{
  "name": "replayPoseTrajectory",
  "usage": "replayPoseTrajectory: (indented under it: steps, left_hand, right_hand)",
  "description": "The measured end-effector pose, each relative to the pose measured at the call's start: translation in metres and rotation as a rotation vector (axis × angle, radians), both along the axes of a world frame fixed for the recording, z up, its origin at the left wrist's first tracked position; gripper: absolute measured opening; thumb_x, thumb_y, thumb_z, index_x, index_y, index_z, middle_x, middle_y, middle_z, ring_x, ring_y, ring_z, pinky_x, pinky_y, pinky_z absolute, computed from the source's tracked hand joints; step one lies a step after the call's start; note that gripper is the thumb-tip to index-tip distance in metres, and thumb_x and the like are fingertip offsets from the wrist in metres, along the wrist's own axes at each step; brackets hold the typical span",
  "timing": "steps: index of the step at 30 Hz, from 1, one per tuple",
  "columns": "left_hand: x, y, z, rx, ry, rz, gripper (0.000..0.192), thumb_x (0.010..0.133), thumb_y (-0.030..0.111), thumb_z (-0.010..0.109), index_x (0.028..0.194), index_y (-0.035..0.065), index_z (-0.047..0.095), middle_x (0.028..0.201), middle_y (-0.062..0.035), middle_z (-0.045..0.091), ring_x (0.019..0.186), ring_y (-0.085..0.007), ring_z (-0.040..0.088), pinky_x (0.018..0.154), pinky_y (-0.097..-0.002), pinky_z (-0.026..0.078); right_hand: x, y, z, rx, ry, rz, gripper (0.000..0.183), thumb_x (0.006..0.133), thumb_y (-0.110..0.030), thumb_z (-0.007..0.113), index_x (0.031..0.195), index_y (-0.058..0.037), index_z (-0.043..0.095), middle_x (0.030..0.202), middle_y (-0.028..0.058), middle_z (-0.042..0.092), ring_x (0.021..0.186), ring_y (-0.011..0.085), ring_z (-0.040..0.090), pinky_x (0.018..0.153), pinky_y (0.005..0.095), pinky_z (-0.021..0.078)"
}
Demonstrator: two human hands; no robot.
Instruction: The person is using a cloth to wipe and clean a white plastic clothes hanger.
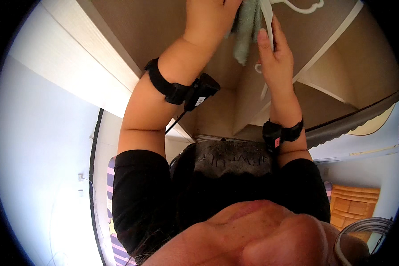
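At the top edge, my right hand (276,58) grips a white plastic clothes hanger (267,16), its thumb on the near side and its fingers behind. A curved white loop (306,10) of plastic extends to the right above this hand. Just left of the hanger hangs a grey-green fabric item (246,33), its lower end loose. My left hand (214,10) is beside that fabric, cut off by the top of the picture. Its fingers are mostly out of frame, so whether it holds the cloth is hidden.
Around both hands is a wooden wardrobe with brown inner panels (129,26) and pale-edged dividers (329,36). Its light side panel (83,63) stands close to my left forearm. A dark scalloped trim (352,123) runs at the right. Farther off is an orange quilted piece (354,206).
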State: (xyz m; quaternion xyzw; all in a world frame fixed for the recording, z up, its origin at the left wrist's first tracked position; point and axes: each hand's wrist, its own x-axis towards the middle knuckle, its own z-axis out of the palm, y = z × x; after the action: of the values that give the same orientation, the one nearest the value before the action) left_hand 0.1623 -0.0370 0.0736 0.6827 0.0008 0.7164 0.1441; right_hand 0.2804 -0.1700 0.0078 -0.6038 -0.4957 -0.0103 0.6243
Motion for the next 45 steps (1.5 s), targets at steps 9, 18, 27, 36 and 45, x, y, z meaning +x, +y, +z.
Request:
replayPoseTrajectory:
  steps: [9,18,27,36,45]
  left_hand:
    - [-0.009,0.033,0.015,-0.184,-0.047,0.234,0.023,0.093,0.003,0.064,0.115,-0.0003,0.067,0.111,-0.0213,0.067,0.101,-0.0405,0.064,0.091,-0.0405,0.05]
    - [-0.005,0.012,0.003,-0.51,0.082,-0.266,0.024,0.105,0.014,0.056,0.122,-0.0007,0.063,0.101,-0.012,0.07,0.095,-0.0253,0.066,0.088,-0.0358,0.052]
    - [0.0,0.008,0.001,-0.66,0.141,-0.843,0.024,0.109,0.022,0.052,0.114,0.0018,0.064,0.088,-0.0043,0.069,0.075,-0.0135,0.066,0.068,-0.0291,0.054]
    - [-0.007,0.005,0.01,-0.675,-0.023,-0.72,0.024,0.109,0.023,0.053,0.115,0.0033,0.064,0.089,-0.0028,0.068,0.076,-0.0132,0.064,0.07,-0.0288,0.054]
    - [-0.002,0.005,0.006,-0.613,0.131,-0.821,0.022,0.106,0.021,0.06,0.116,0.0024,0.066,0.095,-0.0024,0.07,0.083,-0.0123,0.064,0.078,-0.0276,0.053]
  right_hand:
    - [0.001,0.008,-0.002,0.315,-0.326,0.035,0.054,0.104,-0.04,0.062,0.146,-0.0059,0.055,0.095,0.0057,0.069,0.074,0.0144,0.063,0.067,0.0295,0.0523]
    - [-0.017,-0.023,0.016,-0.141,0.689,0.541,0.044,0.111,-0.042,0.045,0.134,-0.0063,0.057,0.078,0.0028,0.058,0.055,0.0118,0.052,0.048,0.0271,0.0413]
    - [-0.025,-0.015,0.003,-0.209,0.555,0.539,0.045,0.111,-0.04,0.037,0.126,-0.0021,0.057,0.071,0.0037,0.052,0.045,0.0111,0.046,0.039,0.0272,0.0365]
    - [-0.017,-0.018,0.005,-0.216,0.665,0.728,0.038,0.11,-0.042,0.046,0.116,-0.0051,0.054,0.069,0.0062,0.054,0.048,0.0157,0.048,0.044,0.0301,0.0397]
    - [-0.013,-0.025,0.006,-0.303,0.654,0.622,0.028,0.109,-0.023,0.039,0.121,-0.0033,0.053,0.068,0.006,0.053,0.047,0.0155,0.049,0.043,0.0296,0.0391]
